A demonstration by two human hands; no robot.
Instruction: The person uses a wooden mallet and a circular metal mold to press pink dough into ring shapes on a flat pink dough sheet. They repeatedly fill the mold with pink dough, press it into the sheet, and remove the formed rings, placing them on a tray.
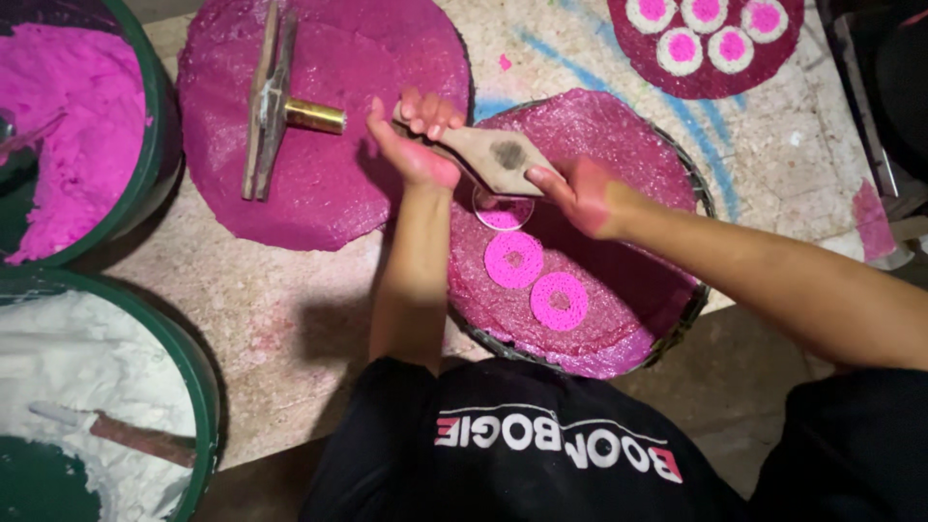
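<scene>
I can't see what sits under the wooden press (493, 157); the pink tub (72, 126) seems cut off at left.

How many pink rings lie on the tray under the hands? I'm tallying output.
2 finished pink rings: one mid-tray, one nearer the person. A third sits under the press, partly hidden.

Small craft/food workshop, handmade production: stained tabletop (290, 319) w/ green tubs (164, 145) of pink paste (77, 126) & white paste (77, 358), round magenta-coated trays (619, 329), pressed pink rings (513, 260), wood-and-brass press tool (275, 97), finished pink-white discs (681, 48) on another tray.
</scene>
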